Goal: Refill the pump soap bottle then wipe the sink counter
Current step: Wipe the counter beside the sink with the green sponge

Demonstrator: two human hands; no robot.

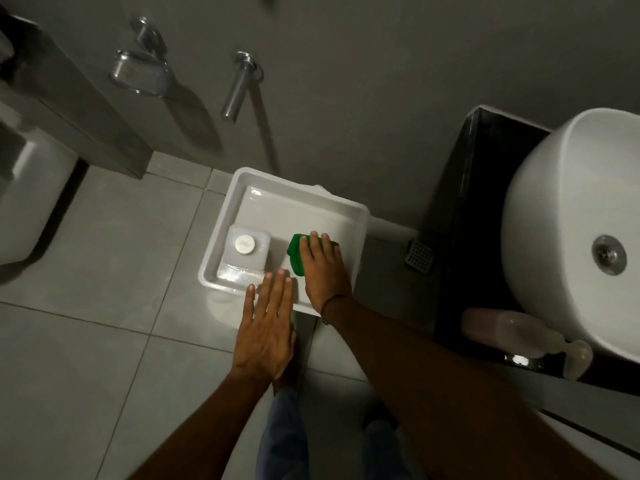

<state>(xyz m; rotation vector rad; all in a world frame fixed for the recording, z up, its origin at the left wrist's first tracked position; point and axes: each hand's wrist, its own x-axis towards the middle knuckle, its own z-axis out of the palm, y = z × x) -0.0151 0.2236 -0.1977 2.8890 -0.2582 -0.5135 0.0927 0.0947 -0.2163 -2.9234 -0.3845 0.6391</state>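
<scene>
At the bottom of the frame two bare forearms reach forward and down over the grey tiled floor (86,341). The left hand (265,330), just below centre, is spread flat and wide with its fingers straight; it holds nothing, and its fingertips overlap the near rim of a white tray (242,188) on the floor, though whether they touch it I cannot tell. Just beyond and to its right, the right hand (323,268) lies palm down on a green cloth (294,252) inside the tray, fingers extended over it, pressing or gathering rather than clenched around it. To the left in the same tray stands a translucent refill jug (244,254) with a white cap (245,244), close to the cloth but apart from it.

This looks like picking up the cloth, which suggests the wiping step is at hand. The next move calls for closing the fingers around the cloth, lifting it clear of the tray and carrying it to the black tabletop (467,271) at the right.

There, at lower right, the pump soap bottle (512,332) lies on its side beside the white basin (554,220). Farther off, upper left, a chrome spout (239,88) projects from the wall.
</scene>
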